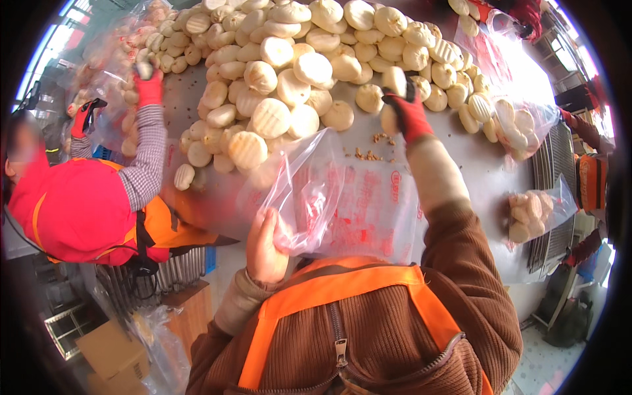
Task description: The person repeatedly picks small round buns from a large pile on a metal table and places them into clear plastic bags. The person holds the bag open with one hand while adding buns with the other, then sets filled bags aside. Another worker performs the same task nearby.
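Note:
My bare left hand (269, 247) pinches the edge of a clear plastic bag (308, 192), whose mouth faces the heap. In a red and black glove, my right hand (409, 114) reaches over the steel table at the near side of the heap. Its fingers grip a pale flat round bun (393, 82), and another pale bun (389, 121) shows beside the thumb, partly hidden by the glove. A large heap of pale flat buns (291, 89), some with ridged browned faces, covers the far part of the table. Under the raised bag lie flat plastic bags with red print (377, 207).
Brown crumbs (369, 155) dot the steel table (474, 173). A filled bag of buns (531, 217) lies at the right beside stacked metal racks (548, 163). At the left, a co-worker in red (89, 207) handles buns. Other gloved workers stand at the far right. Cardboard boxes (113, 350) sit below.

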`<action>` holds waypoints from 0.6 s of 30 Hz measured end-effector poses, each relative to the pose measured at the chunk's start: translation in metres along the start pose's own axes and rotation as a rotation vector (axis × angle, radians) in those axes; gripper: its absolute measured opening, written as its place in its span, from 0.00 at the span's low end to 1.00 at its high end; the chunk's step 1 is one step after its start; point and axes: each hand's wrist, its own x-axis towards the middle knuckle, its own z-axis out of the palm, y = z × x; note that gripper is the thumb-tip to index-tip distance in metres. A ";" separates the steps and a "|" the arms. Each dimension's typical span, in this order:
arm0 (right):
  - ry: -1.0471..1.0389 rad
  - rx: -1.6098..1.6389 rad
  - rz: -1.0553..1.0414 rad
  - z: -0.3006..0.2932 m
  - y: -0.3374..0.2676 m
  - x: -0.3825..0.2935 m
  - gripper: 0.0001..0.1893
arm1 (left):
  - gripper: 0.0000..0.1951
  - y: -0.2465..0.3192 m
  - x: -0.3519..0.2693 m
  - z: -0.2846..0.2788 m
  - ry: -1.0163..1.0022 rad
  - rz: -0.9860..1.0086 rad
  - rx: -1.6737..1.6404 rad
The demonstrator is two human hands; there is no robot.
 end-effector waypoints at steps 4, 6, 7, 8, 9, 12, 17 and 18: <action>-0.553 0.872 0.259 -0.067 -0.048 -0.112 0.39 | 0.09 -0.012 0.011 0.020 -0.101 0.038 0.173; -0.966 0.774 0.069 -0.079 -0.062 -0.149 0.38 | 0.15 -0.022 0.014 0.030 -0.228 -0.009 0.203; -1.116 0.573 0.037 -0.079 -0.063 -0.164 0.40 | 0.16 -0.027 0.013 0.033 -0.253 -0.005 0.229; -1.052 0.400 0.049 -0.073 -0.058 -0.180 0.41 | 0.16 -0.034 0.012 0.037 -0.274 0.007 0.253; -1.063 0.334 0.113 -0.067 -0.053 -0.190 0.43 | 0.16 -0.039 0.009 0.039 -0.340 0.058 0.256; -1.133 0.013 0.316 -0.049 -0.031 -0.201 0.35 | 0.21 -0.055 -0.001 0.036 -0.512 0.316 0.724; -0.958 0.770 0.586 -0.021 0.000 -0.189 0.26 | 0.23 -0.074 -0.012 0.023 -0.799 0.463 0.961; -0.827 0.908 0.714 -0.018 0.004 -0.181 0.29 | 0.24 -0.076 -0.011 0.020 -0.792 0.428 0.930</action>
